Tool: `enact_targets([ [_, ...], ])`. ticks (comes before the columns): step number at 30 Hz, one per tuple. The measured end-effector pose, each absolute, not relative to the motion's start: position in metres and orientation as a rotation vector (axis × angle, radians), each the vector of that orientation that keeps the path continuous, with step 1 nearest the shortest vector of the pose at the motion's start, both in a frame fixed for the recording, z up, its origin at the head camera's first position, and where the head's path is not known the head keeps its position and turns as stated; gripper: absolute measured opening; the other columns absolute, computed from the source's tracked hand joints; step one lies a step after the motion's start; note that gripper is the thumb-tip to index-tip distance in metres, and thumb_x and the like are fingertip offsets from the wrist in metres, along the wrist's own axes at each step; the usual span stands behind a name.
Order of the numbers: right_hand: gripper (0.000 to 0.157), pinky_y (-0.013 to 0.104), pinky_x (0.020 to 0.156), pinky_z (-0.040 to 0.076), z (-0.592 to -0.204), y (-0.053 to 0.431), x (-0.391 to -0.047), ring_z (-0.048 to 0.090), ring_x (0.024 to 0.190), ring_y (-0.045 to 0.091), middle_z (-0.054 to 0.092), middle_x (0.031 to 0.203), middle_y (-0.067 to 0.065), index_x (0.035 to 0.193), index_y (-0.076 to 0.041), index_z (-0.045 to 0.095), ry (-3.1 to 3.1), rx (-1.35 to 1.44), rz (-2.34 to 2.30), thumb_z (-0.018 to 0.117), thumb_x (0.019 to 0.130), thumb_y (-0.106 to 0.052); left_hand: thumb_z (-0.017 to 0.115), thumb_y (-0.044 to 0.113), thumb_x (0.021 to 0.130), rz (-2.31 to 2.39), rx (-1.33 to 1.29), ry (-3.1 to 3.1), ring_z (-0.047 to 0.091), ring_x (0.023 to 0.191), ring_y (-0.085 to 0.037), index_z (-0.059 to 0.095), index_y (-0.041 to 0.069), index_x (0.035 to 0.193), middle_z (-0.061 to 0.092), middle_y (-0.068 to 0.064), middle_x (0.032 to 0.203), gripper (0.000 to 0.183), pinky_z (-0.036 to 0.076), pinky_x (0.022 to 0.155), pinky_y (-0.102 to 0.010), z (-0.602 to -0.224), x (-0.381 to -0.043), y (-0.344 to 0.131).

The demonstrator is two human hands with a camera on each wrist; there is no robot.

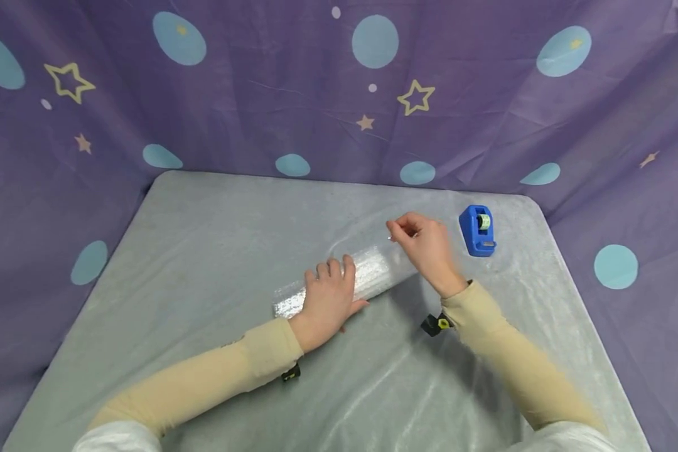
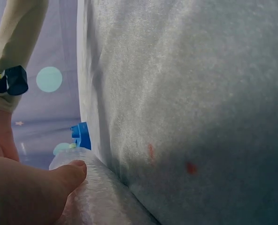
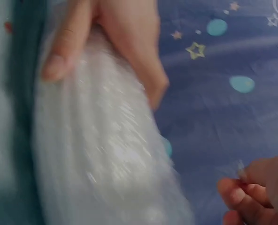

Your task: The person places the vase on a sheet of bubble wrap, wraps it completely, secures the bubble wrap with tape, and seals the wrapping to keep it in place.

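A long bundle of clear bubble wrap (image 1: 373,270) lies slantwise on the table, glossy and rolled up. My left hand (image 1: 329,301) grips it around the middle, fingers over the far side and thumb along the near side. Above the bundle's right end, my right hand (image 1: 427,250) pinches a small clear strip (image 3: 241,168), which looks like tape, between thumb and forefinger. In the right wrist view the bubble wrap fills the centre, and the right hand's fingertips are apart from it. What the wrap encloses is hidden.
A blue tape dispenser (image 1: 478,235) with a roll in it stands at the table's back right, just beyond my right hand. Grey cloth covers the table (image 1: 231,238). A purple curtain (image 1: 294,107) with stars and dots hangs around the back and sides.
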State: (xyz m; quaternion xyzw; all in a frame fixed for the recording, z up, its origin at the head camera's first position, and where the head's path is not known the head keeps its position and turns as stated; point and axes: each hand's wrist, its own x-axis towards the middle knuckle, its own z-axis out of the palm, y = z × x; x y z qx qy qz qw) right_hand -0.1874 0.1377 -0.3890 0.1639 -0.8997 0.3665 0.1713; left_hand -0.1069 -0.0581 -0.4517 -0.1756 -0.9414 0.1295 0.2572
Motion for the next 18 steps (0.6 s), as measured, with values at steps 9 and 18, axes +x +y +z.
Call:
enact_targets([
  [9,0.017,0.040,0.068,0.041,-0.416,0.113,-0.186,0.054,0.061,0.019,0.066,0.066,-0.003,0.075,-0.015,0.072,-2.544,0.518,0.726,0.065,0.086,-0.025,0.054,0.078,0.070,0.334,-0.468,-2.586,0.061,0.076,-0.029,0.052,0.002,0.127,0.062,-0.018,0.100,0.095,0.049,0.059,-0.042,-0.452,-0.105,-0.056],
  [18,0.018,0.044,0.071,0.031,-0.423,0.116,-0.177,0.048,0.075,0.022,0.068,0.076,-0.003,0.078,-0.017,0.073,-2.569,0.540,0.703,0.063,0.088,-0.028,0.055,0.077,0.070,0.316,-0.487,-2.579,0.061,0.075,-0.030,0.051,0.001,0.126,0.062,-0.019,0.099,0.094,0.049,0.058,-0.042,-0.451,-0.106,-0.057],
])
